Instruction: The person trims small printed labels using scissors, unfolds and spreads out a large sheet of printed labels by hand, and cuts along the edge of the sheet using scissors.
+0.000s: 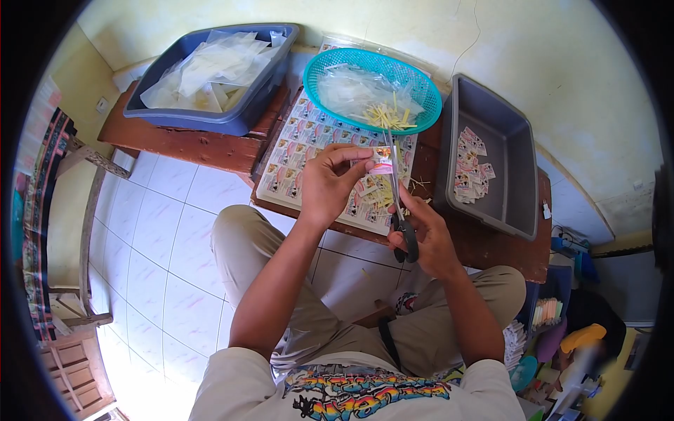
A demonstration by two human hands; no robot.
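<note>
Between the thumb and fingers of my left hand (328,181) is a small printed label (381,161). My right hand (430,235) grips scissors (405,237) with black handles, their blades pointing away from me along the label's right edge. Whether the blades are parted there I cannot make out. Under both hands lies a stack of printed label sheets (284,158). Thin yellowish paper strips (375,193) are scattered on it, partly hidden by my hands. Just beyond stands a turquoise basket (433,112) holding clear plastic and more cut strips.
A grey tub (516,168) with loose cut labels (472,165) stands at the right. At the left, a blue tub (189,121) is heaped with plastic bags (210,67). All rest on a low wooden table (484,245). Another person (597,330) is at the far right.
</note>
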